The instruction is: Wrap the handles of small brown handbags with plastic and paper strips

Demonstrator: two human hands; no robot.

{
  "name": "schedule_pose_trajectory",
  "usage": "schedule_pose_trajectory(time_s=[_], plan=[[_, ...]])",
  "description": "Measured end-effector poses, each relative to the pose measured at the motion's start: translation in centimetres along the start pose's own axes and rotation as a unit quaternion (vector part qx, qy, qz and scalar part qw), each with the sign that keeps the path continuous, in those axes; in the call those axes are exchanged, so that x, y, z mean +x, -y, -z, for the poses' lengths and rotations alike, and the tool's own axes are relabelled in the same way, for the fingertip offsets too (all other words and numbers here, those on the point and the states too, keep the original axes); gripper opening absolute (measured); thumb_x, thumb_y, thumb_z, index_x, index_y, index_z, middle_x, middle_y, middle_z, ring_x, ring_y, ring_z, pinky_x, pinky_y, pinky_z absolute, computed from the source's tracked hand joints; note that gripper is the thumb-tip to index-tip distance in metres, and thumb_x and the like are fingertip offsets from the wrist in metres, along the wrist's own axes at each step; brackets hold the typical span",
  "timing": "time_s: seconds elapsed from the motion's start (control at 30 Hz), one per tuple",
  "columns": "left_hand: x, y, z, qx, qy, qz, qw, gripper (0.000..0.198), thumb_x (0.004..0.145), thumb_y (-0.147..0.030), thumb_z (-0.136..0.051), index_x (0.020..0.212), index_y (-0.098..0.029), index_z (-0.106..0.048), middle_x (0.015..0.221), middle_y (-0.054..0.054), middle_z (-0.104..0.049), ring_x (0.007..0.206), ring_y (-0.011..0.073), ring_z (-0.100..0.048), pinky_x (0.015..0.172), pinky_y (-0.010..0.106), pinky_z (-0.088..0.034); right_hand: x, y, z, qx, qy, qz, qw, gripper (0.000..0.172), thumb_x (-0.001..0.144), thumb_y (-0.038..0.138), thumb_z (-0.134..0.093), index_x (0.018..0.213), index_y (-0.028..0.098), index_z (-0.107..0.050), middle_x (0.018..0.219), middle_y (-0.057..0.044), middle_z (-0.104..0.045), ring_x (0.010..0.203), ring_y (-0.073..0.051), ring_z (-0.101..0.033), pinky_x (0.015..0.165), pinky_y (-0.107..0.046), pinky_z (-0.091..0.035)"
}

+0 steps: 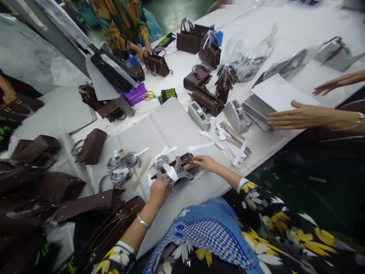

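A small dark brown handbag (186, 166) stands before me on the white table, its top facing up. Its handles are wrapped in clear plastic, and a white strip (171, 172) lies across them. My left hand (159, 191) is closed on the near left side of the bag by the wrapped handles; its fingertips are partly hidden. At the bag's right end, the fingers of my right hand (205, 163) pinch the top edge near the zip. Whether they hold a zip pull is too small to tell. Left of the bag lie coiled, plastic-wrapped straps (122, 163).
Brown handbags (64, 186) are heaped at the left. Grey tape dispensers (237, 116) and white strips (239, 152) lie beyond my right hand. A co-worker's hands (299, 116) are at a paper stack (281, 93) on the right; another person handles a bag (156, 64) across the table.
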State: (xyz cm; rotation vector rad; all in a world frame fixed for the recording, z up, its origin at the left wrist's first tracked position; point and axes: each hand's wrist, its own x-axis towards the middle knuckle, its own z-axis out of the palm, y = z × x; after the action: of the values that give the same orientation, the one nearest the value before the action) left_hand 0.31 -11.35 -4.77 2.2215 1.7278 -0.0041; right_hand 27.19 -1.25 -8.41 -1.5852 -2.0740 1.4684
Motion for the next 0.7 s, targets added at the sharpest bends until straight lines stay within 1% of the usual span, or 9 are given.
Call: schedule_pose_trajectory(time_s=[0.03,0.1,0.2,0.27,0.33,0.43,0.53,0.6,0.7], plan=[[-0.2,0.0,-0.3,0.005,-0.028,0.001,1.000,0.028,0.078,-0.007,-0.052,0.098,-0.016,-0.069,0.096,0.013,-0.072,0.093,0.0270,-0.066,0.081,0.039,-0.054,0.4,0.1,0.2,-0.017,0.022,-0.004,1.000,0.026,0.089,0.033,-0.053,0.105,0.017,-0.065,0.096,-0.005,-0.073,0.087,-0.018,-0.066,0.079,-0.027,-0.049],[-0.5,0.0,-0.9,-0.002,-0.069,-0.029,0.997,0.035,0.077,-0.008,-0.054,0.109,-0.018,-0.066,0.107,0.013,-0.069,0.103,0.0262,-0.064,0.086,0.038,-0.053,1.1,0.2,0.6,-0.039,0.055,-0.006,0.998,0.023,0.087,0.035,-0.056,0.096,0.017,-0.066,0.087,-0.004,-0.072,0.080,-0.017,-0.065,0.073,-0.025,-0.047],[-0.7,-0.3,-1.5,-0.029,-0.086,-0.072,0.993,0.042,0.078,-0.006,-0.053,0.118,-0.017,-0.061,0.112,0.012,-0.068,0.107,0.0247,-0.062,0.089,0.036,-0.053,1.7,0.6,1.3,-0.069,0.090,0.000,0.994,0.021,0.086,0.035,-0.057,0.086,0.017,-0.066,0.084,-0.004,-0.071,0.079,-0.017,-0.063,0.070,-0.024,-0.044],[-0.9,-0.6,-1.4,-0.042,-0.106,-0.061,0.992,0.040,0.080,-0.006,-0.052,0.116,-0.018,-0.062,0.113,0.011,-0.067,0.108,0.0252,-0.061,0.091,0.038,-0.053,1.9,0.9,1.8,-0.092,0.114,-0.001,0.989,0.021,0.087,0.035,-0.056,0.088,0.017,-0.067,0.080,-0.004,-0.071,0.075,-0.016,-0.063,0.066,-0.023,-0.042],[-1.1,-1.0,-1.0,-0.062,-0.126,-0.035,0.990,0.042,0.081,-0.008,-0.053,0.120,-0.020,-0.060,0.123,0.012,-0.063,0.117,0.0273,-0.056,0.097,0.042,-0.049,2.1,1.1,2.6,-0.116,0.137,-0.005,0.984,0.021,0.086,0.035,-0.056,0.089,0.017,-0.068,0.073,-0.003,-0.070,0.067,-0.015,-0.061,0.060,-0.022,-0.040],[-1.2,-1.5,-0.5,-0.107,-0.119,-0.007,0.987,0.055,0.081,-0.012,-0.057,0.134,-0.023,-0.049,0.138,0.011,-0.053,0.128,0.0282,-0.047,0.105,0.046,-0.043,2.2,1.8,3.6,-0.161,0.150,-0.006,0.975,0.026,0.085,0.036,-0.056,0.075,0.017,-0.070,0.063,-0.002,-0.066,0.060,-0.015,-0.057,0.056,-0.023,-0.036],[-0.8,-1.4,-0.8,-0.150,-0.106,0.014,0.983,0.057,0.080,-0.012,-0.059,0.134,-0.023,-0.048,0.137,0.009,-0.055,0.126,0.0261,-0.050,0.104,0.043,-0.045,1.7,3.3,4.0,-0.196,0.153,0.015,0.968,0.034,0.086,0.038,-0.053,0.066,0.017,-0.069,0.059,-0.002,-0.063,0.060,-0.015,-0.055,0.057,-0.024,-0.033],[-0.4,-1.2,-1.4,-0.174,-0.104,0.023,0.979,0.054,0.079,-0.010,-0.059,0.131,-0.023,-0.051,0.132,0.009,-0.059,0.123,0.0247,-0.053,0.104,0.042,-0.046,1.0,5.0,3.5,-0.205,0.157,0.060,0.964,0.035,0.087,0.039,-0.049,0.069,0.018,-0.071,0.062,-0.001,-0.065,0.060,-0.014,-0.054,0.057,-0.024,-0.033],[0.1,-1.1,-2.2,-0.207,-0.094,0.016,0.974,0.046,0.082,-0.010,-0.055,0.126,-0.024,-0.057,0.126,0.007,-0.064,0.120,0.0216,-0.057,0.104,0.039,-0.046,-0.2,7.6,1.7,-0.233,0.143,0.128,0.953,0.034,0.089,0.036,-0.045,0.075,0.019,-0.072,0.070,-0.003,-0.069,0.063,-0.014,-0.057,0.058,-0.023,-0.034]])
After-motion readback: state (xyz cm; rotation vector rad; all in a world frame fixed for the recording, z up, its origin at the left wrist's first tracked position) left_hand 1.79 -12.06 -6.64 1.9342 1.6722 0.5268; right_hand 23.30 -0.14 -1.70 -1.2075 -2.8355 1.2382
